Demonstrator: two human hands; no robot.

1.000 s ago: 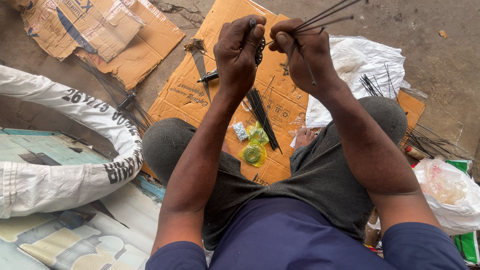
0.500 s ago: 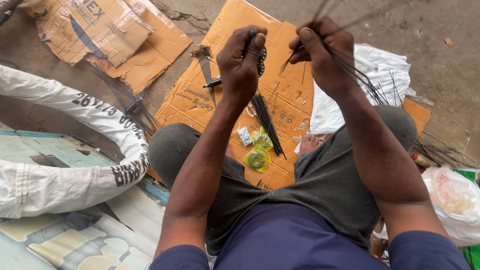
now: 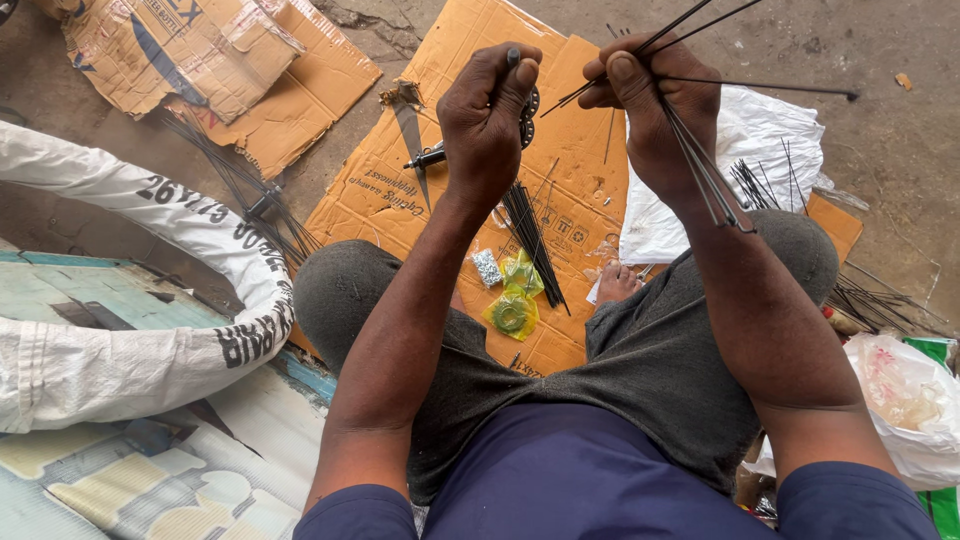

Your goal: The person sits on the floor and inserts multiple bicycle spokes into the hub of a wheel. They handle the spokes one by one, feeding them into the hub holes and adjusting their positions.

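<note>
My left hand (image 3: 490, 115) is closed around a small round metal hub (image 3: 528, 103) held up in front of me. My right hand (image 3: 655, 110) grips a bunch of thin black spokes (image 3: 700, 170); some stick out up and to the right, others trail down along my wrist. One spoke tip points toward the hub. Below my hands, a bundle of loose black spokes (image 3: 530, 235) lies on a flattened brown cardboard sheet (image 3: 400, 180), between my knees.
A yellow-green packet (image 3: 512, 310) and a small silver packet (image 3: 487, 268) lie on the cardboard. A metal tool (image 3: 412, 130) rests at its upper left. A wrapped white rim (image 3: 150, 290) lies at left, more spokes on a white bag (image 3: 770, 170) at right.
Both hands have shifted slightly; the right hand has turned the spoke bunch so that more spokes fan up to the right and some hang down my wrist.
</note>
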